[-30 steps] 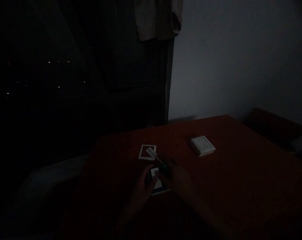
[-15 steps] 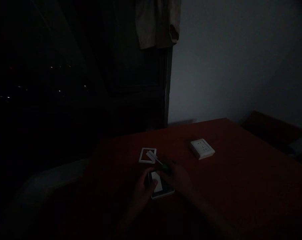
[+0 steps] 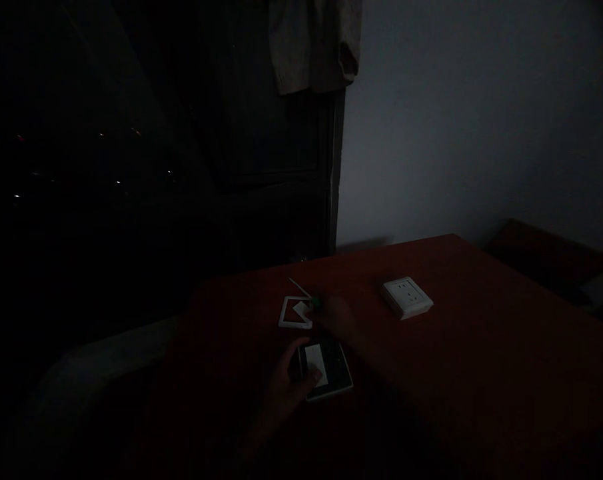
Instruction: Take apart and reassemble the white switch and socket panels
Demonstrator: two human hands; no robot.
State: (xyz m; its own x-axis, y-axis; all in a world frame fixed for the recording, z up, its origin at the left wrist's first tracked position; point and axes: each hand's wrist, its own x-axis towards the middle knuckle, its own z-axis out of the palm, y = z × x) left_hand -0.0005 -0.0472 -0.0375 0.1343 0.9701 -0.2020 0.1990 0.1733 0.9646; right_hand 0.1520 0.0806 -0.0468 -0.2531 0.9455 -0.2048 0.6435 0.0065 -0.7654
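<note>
A wall switch body (image 3: pixel 337 367), dark inside with a pale rim, lies on the table in front of me. One white rocker plate (image 3: pixel 313 356) sits in its left part. My left hand (image 3: pixel 288 380) grips the body from the left, its thumb pressing on that plate. Just beyond, a screwdriver (image 3: pixel 300 288) with a green handle is in my right hand (image 3: pixel 337 317), its shaft pointing away to the left. The fingers of this hand also reach a second white plate (image 3: pixel 301 310), which lies across a square white frame (image 3: pixel 295 326). Darkness hides most finger detail.
On the right part of the reddish table (image 3: pixel 461 333) rests a white socket panel (image 3: pixel 408 298). Behind the table are a pale wall (image 3: pixel 456 120) and a dark window (image 3: pixel 131 160). Cloth (image 3: pixel 314 47) hangs at the top.
My right hand has moved away from the switch body, forward to the loose plate by the frame, carrying the screwdriver along. My left hand remains on the body, its thumb slightly shifted.
</note>
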